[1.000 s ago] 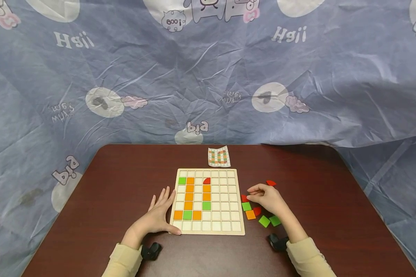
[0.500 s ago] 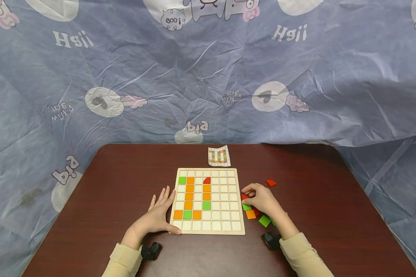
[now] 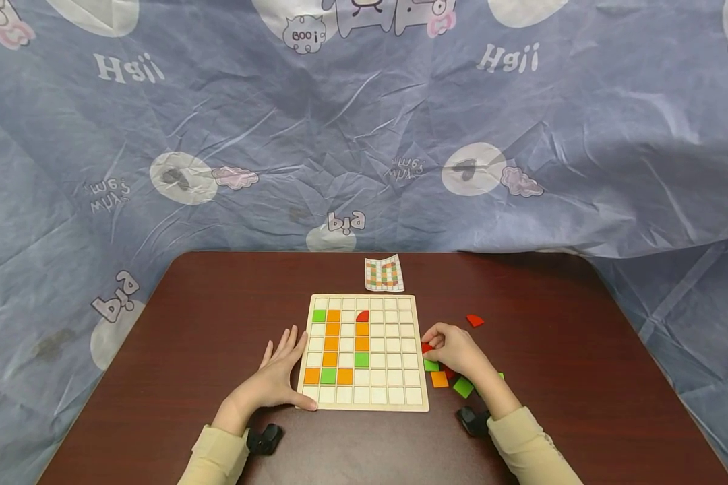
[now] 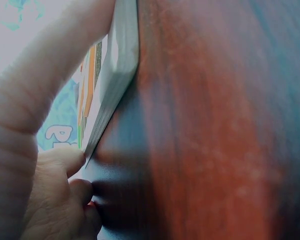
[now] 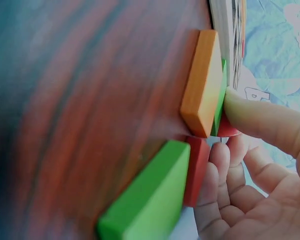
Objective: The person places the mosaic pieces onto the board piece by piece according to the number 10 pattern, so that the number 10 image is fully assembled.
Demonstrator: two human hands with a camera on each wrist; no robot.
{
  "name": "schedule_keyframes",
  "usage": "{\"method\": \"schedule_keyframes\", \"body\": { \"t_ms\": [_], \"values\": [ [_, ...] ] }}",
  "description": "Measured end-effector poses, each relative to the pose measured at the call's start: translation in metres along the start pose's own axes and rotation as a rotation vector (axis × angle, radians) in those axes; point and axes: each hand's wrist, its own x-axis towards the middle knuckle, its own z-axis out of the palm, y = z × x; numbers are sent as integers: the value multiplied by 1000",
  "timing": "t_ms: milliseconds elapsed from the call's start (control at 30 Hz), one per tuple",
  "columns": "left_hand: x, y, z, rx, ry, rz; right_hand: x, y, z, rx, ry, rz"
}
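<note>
A pale wooden grid board (image 3: 394, 364) lies on the table with orange and green squares and one red quarter-circle set in its cells. My left hand (image 3: 273, 380) spreads straight fingers along its left edge, thumb at the near left corner. Off the board's right edge, my right hand (image 3: 458, 350) pinches a red tile (image 5: 227, 129) between thumb and fingers; its outline is partly covered. Beside that tile lie a green square (image 3: 431, 366) and an orange square (image 5: 202, 85). Another red tile (image 5: 195, 170) touches the fingers' side in the right wrist view.
A green square (image 3: 463, 386) lies under the right wrist, and another is mostly hidden by the forearm. Farther back sits a red quarter-circle (image 3: 475, 320). A creased paper with a coloured grid pattern (image 3: 384, 273) stands behind the board. Patterned cloth (image 3: 364, 135) hangs beyond the table.
My right hand has moved left and down to the red tile beside the board, and its thumb and fingers have come together on it. The orange square has shifted slightly. The left hand stays put.
</note>
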Motion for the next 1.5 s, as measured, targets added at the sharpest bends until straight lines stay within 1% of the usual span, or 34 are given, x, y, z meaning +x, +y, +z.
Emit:
{"method": "schedule_keyframes", "body": {
  "t_ms": [167, 233, 367, 500, 567, 733, 933, 1133, 1267, 1367, 1500],
  "values": [
    [-1, 0, 0, -10, -6, 4, -4, 1, -1, 9, -4, -2],
    [-1, -1, 0, -10, -6, 6, -4, 1, -1, 18, 0, -15],
    [-1, -1, 0, -6, -6, 4, -5, -3, -4, 58, 11, -65],
    [-2, -1, -1, -4, -4, 4, -8, -12, -1, 128, -9, -130],
    [-2, -1, -1, -7, -1, 5, -10, -17, 2, 166, -29, -152],
    [-2, -1, 0, -7, -1, 3, -12, -27, 15, 239, -66, -158],
    [0, -1, 0, 7, 7, -8, -15, -39, 32, 301, -101, -169],
    [1, -1, 0, 11, 3, -18, -16, -49, 47, 277, -137, -208],
    [1, 0, 0, 10, 0, -22, -16, -55, 55, 302, -152, -231],
    [0, 0, -1, 0, -1, -19, -17, -57, 60, 335, -160, -236],
    [0, 0, -2, -5, -7, -18, -18, -59, 64, 331, -166, -226]
  ]
}}
